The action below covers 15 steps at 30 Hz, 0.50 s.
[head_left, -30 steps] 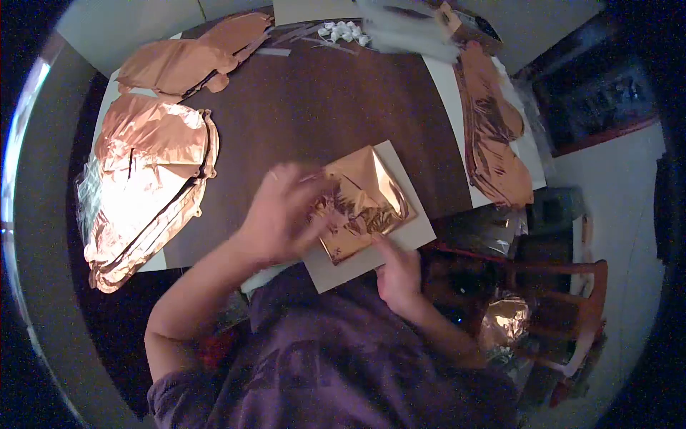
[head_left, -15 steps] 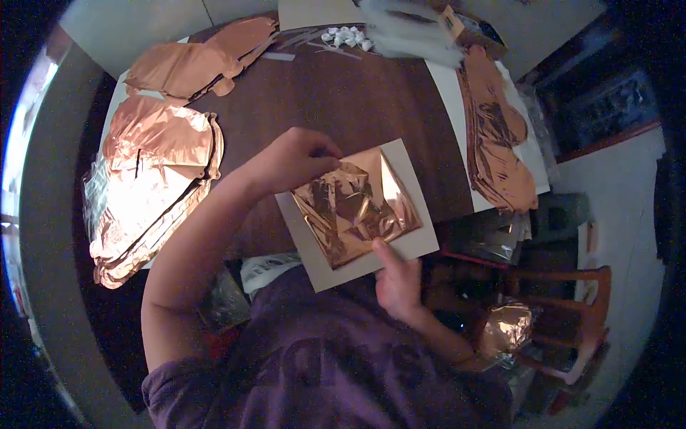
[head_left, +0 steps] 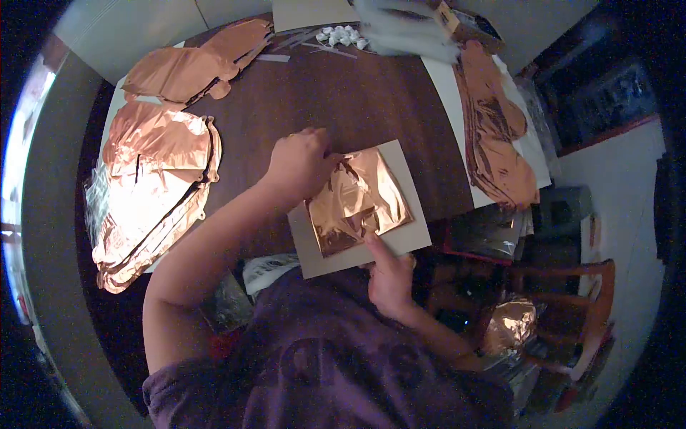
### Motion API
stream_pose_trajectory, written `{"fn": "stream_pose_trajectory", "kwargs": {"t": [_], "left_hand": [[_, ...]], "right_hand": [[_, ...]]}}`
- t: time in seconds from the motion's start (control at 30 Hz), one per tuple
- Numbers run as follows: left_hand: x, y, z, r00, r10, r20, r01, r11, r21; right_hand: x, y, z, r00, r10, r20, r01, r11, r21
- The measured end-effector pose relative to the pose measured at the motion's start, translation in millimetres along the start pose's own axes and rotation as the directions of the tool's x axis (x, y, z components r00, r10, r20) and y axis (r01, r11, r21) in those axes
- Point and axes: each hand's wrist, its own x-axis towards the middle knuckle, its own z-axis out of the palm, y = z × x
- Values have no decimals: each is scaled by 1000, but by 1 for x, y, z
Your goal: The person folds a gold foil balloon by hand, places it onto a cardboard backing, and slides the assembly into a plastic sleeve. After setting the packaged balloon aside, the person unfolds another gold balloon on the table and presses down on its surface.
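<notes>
A folded copper-coloured foil sheet [head_left: 386, 193] lies on a pale square card [head_left: 414, 218] near the table's front edge. My left hand [head_left: 301, 163] is closed at the foil's upper left corner, its fingertips pinching the foil. From below, my right hand [head_left: 391, 281] reaches over the card's lower edge. Its extended finger presses on the foil's lower middle, while the other fingers are curled at or under the card's edge, partly hidden.
Large copper foil shapes [head_left: 153, 143] are stacked at the left, with more [head_left: 179, 71] behind them and others [head_left: 493, 129] at the right. White small pieces [head_left: 343, 36], clear strips and an open box [head_left: 468, 27] stand at the back. A wooden chair [head_left: 564, 304] is at the lower right.
My left hand has shifted slightly right and down over the foil's corner. The card and foil have turned a little and moved up slightly, and the foil's creases look different.
</notes>
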Motion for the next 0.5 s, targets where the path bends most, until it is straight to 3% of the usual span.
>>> {"fn": "stream_pose_trajectory", "kwargs": {"t": [0.03,0.13,0.23,0.33,0.43,0.5], "left_hand": [[0,-4,7,995,61,-78,-58,998,34],[-1,-11,10,987,143,-75,-136,986,94],[-5,-7,-4,994,81,72,-67,982,-178],[-1,-5,-29,923,-30,384,188,905,-382],[2,-21,-22,953,98,287,65,859,-508],[5,-22,-22,927,81,366,138,834,-534]], "right_hand": [[0,0,2,1000,-10,-16,10,1000,10],[3,7,1,996,-80,-40,78,996,-44],[3,6,-7,996,-90,29,94,976,-198],[4,10,-9,999,-30,43,37,984,-176],[1,2,-9,990,-93,102,112,975,-194],[0,3,-6,994,-67,87,75,993,-87]]}}
